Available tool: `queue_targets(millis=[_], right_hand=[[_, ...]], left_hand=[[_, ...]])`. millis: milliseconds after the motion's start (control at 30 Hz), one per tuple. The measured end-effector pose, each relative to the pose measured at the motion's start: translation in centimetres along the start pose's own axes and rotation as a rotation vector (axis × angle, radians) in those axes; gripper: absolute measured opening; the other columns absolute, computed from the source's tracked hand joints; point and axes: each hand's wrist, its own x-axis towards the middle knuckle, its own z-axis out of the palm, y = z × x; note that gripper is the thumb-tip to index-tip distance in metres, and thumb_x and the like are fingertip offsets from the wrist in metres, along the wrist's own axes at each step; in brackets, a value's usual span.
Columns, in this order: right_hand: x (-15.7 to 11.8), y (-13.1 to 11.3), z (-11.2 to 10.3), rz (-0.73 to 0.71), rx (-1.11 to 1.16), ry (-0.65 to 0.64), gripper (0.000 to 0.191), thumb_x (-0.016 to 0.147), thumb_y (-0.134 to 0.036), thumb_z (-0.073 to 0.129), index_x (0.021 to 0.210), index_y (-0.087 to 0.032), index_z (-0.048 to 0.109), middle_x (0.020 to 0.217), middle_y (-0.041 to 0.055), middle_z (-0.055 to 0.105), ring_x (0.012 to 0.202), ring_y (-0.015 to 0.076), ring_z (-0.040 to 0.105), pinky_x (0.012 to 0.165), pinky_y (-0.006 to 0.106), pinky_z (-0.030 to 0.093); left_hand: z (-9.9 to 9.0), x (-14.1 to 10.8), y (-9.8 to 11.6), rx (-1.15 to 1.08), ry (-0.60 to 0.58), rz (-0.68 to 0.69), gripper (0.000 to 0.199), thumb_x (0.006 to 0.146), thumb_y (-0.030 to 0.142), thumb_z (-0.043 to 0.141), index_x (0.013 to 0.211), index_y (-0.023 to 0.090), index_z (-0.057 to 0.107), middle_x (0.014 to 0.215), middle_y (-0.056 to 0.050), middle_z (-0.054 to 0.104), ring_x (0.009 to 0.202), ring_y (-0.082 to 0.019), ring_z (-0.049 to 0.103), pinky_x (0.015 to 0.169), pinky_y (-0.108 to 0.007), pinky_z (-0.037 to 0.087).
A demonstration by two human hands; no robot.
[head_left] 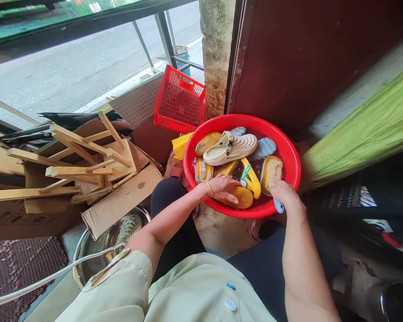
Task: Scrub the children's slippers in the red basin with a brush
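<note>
A red plastic basin [290, 154] on the floor holds several wet shoes in water. My left hand [223, 187], with a gold bangle at the wrist, rests on a yellow shoe sole [243, 198] near the basin's front. My right hand [285, 195] grips a scrubbing brush with a blue handle [278, 206]; its bristle head [272, 170] lies over the shoes at the right. A cream clog [230, 148] sits on top in the middle, with pale blue shoes [264, 147] behind it and a yellow shoe [250, 176] below.
A red plastic crate [180, 100] leans behind the basin. Cardboard boxes with wooden slats [77, 165] fill the left. A steel basin [100, 243] with a cream shoe stands at lower left. A dark red door [305, 58] and green cloth [366, 129] are at right.
</note>
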Motion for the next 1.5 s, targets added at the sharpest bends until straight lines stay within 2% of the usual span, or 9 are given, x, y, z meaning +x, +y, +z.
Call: queue_targets(millis=[167, 367, 667, 833, 1000, 1133, 1233, 1367, 1500], right_hand=[[0.7, -2.0, 1.6, -0.092, 0.033, -0.101, 0.065, 0.091, -0.034, 0.049, 0.154, -0.02, 0.052, 0.148, 0.0152, 0.06, 0.131, 0.0319, 0.061, 0.108, 0.041, 0.047], [-0.2, -2.1, 1.4, -0.1, 0.045, -0.027, 0.063, 0.096, -0.039, 0.046, 0.158, -0.026, 0.046, 0.148, 0.0133, 0.06, 0.125, 0.0325, 0.064, 0.106, 0.044, 0.048], [-1.8, -2.9, -0.7, -0.093, 0.067, 0.153, 0.066, 0.099, -0.036, 0.042, 0.164, -0.027, 0.035, 0.13, 0.0129, 0.072, 0.108, 0.0334, 0.071, 0.097, 0.044, 0.052], [-1.7, -2.9, -0.8, -0.086, 0.095, 0.139, 0.064, 0.098, -0.034, 0.043, 0.162, -0.025, 0.039, 0.125, 0.0124, 0.074, 0.107, 0.032, 0.071, 0.097, 0.041, 0.051], [-1.7, -3.2, 0.3, -0.144, 0.096, 0.054, 0.064, 0.096, -0.033, 0.047, 0.16, -0.028, 0.042, 0.13, 0.01, 0.073, 0.111, 0.0298, 0.07, 0.098, 0.038, 0.052], [-1.4, -3.9, 0.4, -0.157, 0.133, 0.014, 0.062, 0.096, -0.033, 0.047, 0.158, -0.029, 0.045, 0.125, 0.0081, 0.075, 0.109, 0.0284, 0.071, 0.096, 0.037, 0.053], [-1.6, -4.5, -0.3, -0.081, 0.207, 0.129, 0.065, 0.1, -0.036, 0.04, 0.164, -0.025, 0.033, 0.117, 0.0103, 0.076, 0.103, 0.0295, 0.072, 0.09, 0.038, 0.055], [-3.6, -6.2, -0.4, -0.23, 0.167, 0.24, 0.064, 0.104, -0.036, 0.033, 0.167, -0.024, 0.027, 0.128, 0.0122, 0.071, 0.112, 0.0302, 0.069, 0.094, 0.036, 0.054], [-5.1, -8.0, 1.0, -0.362, -0.051, 0.108, 0.062, 0.104, -0.031, 0.035, 0.165, -0.036, 0.028, 0.117, 0.0128, 0.071, 0.1, 0.0305, 0.071, 0.089, 0.04, 0.055]], left_hand=[[2.8, 0.0, 0.6, 0.14, -0.156, -0.085, 0.07, 0.082, 0.05, 0.071, 0.146, 0.025, 0.054, 0.152, -0.013, 0.056, 0.145, -0.032, 0.045, 0.121, -0.05, 0.025], [3.4, 1.5, 0.8, 0.227, -0.152, -0.203, 0.066, 0.077, 0.045, 0.074, 0.138, 0.023, 0.06, 0.135, -0.016, 0.067, 0.127, -0.034, 0.06, 0.115, -0.055, 0.029], [-2.0, -0.6, 0.9, -0.1, -0.036, -0.142, 0.057, 0.071, 0.047, 0.081, 0.124, 0.029, 0.072, 0.108, -0.007, 0.076, 0.105, -0.029, 0.07, 0.093, -0.033, 0.049], [-5.6, -1.5, 1.0, -0.375, 0.048, -0.242, 0.053, 0.061, 0.041, 0.089, 0.111, 0.028, 0.077, 0.096, -0.001, 0.077, 0.097, -0.026, 0.072, 0.084, -0.027, 0.052], [-7.4, -2.3, 0.2, -0.778, 0.132, -0.245, 0.068, 0.058, 0.043, 0.092, 0.12, 0.022, 0.073, 0.112, -0.005, 0.076, 0.102, -0.027, 0.071, 0.087, -0.031, 0.055], [-5.6, -1.2, -0.2, -1.151, 0.335, -0.277, 0.068, 0.073, 0.054, 0.083, 0.129, 0.019, 0.065, 0.117, -0.01, 0.075, 0.101, -0.027, 0.073, 0.086, -0.036, 0.058], [-3.1, 0.5, -0.8, -1.321, 0.401, -0.362, 0.063, 0.079, 0.052, 0.077, 0.131, 0.018, 0.063, 0.119, -0.012, 0.074, 0.1, -0.026, 0.073, 0.086, -0.037, 0.059], [-0.7, 2.2, -1.8, -1.386, 0.339, -0.41, 0.056, 0.078, 0.039, 0.077, 0.129, 0.02, 0.066, 0.116, -0.01, 0.076, 0.098, -0.026, 0.074, 0.089, -0.04, 0.059], [0.3, 2.7, -2.2, -1.321, 0.242, -0.33, 0.055, 0.073, 0.03, 0.08, 0.125, 0.019, 0.071, 0.117, -0.01, 0.077, 0.105, -0.029, 0.073, 0.098, -0.044, 0.057]])
